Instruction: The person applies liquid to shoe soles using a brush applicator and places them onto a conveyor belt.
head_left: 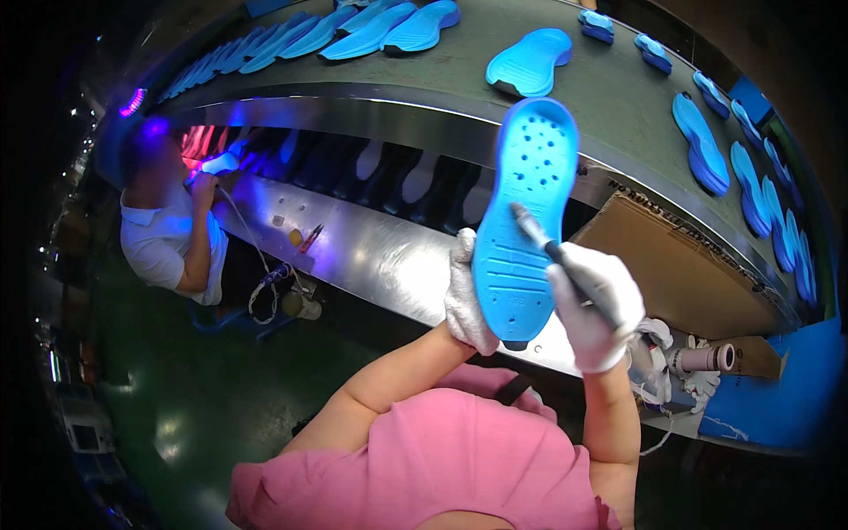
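A blue shoe sole [517,256], with small holes at its far end and ridges across its near half, is held up in front of me. My left hand [465,296], in a white glove, grips the sole along its left side; some of those fingers are hidden behind it. In my gloved right hand [602,309] is a dark-handled brush [552,250], closed in the fingers. Its pale tip lies at the middle of the sole's face and appears to touch it.
A dark green conveyor belt [609,106] carries many blue soles [530,62]. Below it runs a metal shelf [380,243] with dark soles behind. A cardboard sheet [676,261] and a pinkish roll [707,358] are at right. At left, another person [168,221] works under purple light.
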`<state>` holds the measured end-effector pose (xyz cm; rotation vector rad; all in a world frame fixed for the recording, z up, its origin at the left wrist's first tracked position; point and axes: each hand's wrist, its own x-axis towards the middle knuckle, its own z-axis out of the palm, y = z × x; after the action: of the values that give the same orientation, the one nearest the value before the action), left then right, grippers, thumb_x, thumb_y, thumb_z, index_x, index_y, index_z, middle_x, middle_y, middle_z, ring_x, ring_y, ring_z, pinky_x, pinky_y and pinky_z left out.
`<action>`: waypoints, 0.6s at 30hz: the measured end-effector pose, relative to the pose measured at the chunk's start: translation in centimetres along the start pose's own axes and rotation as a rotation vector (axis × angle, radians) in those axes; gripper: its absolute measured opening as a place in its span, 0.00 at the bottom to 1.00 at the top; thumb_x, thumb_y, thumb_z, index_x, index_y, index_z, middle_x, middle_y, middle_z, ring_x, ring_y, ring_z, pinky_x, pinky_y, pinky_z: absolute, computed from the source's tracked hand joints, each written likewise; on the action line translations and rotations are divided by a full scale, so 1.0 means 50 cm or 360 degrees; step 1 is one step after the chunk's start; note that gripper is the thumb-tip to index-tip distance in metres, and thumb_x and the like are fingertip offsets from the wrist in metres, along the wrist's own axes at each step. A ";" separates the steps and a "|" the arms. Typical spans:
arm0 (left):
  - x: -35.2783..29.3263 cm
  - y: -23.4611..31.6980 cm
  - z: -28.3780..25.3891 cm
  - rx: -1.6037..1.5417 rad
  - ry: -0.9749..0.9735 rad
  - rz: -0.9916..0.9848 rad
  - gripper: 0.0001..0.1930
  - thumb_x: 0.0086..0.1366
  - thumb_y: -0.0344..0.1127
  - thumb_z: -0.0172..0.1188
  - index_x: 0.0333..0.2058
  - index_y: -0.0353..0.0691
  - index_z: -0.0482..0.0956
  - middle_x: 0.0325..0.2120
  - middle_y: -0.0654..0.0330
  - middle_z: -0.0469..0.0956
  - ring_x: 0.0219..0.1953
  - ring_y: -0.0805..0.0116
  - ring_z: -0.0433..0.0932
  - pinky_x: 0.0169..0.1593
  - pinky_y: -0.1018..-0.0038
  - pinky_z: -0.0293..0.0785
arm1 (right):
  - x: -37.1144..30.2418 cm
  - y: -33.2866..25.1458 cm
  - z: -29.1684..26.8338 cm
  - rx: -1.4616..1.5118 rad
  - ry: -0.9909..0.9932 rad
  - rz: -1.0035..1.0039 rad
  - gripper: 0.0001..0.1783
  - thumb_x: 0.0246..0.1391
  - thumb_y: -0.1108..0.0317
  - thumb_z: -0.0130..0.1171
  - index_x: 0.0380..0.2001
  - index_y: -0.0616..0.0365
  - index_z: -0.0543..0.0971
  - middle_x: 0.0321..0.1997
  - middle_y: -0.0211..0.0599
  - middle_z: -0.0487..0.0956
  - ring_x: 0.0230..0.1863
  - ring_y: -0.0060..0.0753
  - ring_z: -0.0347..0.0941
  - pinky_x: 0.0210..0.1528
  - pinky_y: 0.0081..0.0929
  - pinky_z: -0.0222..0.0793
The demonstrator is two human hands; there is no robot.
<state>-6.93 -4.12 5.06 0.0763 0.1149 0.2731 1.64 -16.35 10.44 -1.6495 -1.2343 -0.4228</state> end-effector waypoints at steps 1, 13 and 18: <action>0.003 0.008 0.001 0.0131 -0.0159 0.0000 0.54 0.57 0.80 0.48 0.64 0.31 0.65 0.54 0.43 0.75 0.50 0.47 0.80 0.56 0.55 0.77 | 0.022 -0.024 -0.014 -0.0241 -0.0422 -0.0357 0.12 0.50 0.79 0.67 0.40 0.56 0.83 0.28 0.40 0.80 0.26 0.36 0.78 0.32 0.26 0.74; 0.051 0.058 -0.035 -0.0044 -0.0712 -0.0102 0.56 0.58 0.80 0.49 0.69 0.33 0.57 0.62 0.40 0.67 0.53 0.43 0.77 0.51 0.49 0.80 | -0.015 -0.061 0.007 0.0294 -0.0469 -0.0027 0.15 0.45 0.80 0.72 0.38 0.56 0.83 0.33 0.39 0.84 0.32 0.37 0.82 0.36 0.28 0.77; 0.057 0.087 -0.027 0.0219 -0.0575 0.0032 0.54 0.59 0.76 0.54 0.69 0.34 0.56 0.58 0.36 0.68 0.51 0.41 0.77 0.44 0.50 0.81 | -0.024 -0.030 0.013 -0.0024 -0.0335 -0.0223 0.14 0.43 0.77 0.75 0.35 0.55 0.84 0.35 0.40 0.85 0.32 0.40 0.82 0.39 0.30 0.78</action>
<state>-5.52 0.91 3.84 0.2619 -0.2267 0.2677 -0.34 -16.43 9.97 -1.6580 -1.5123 -0.3513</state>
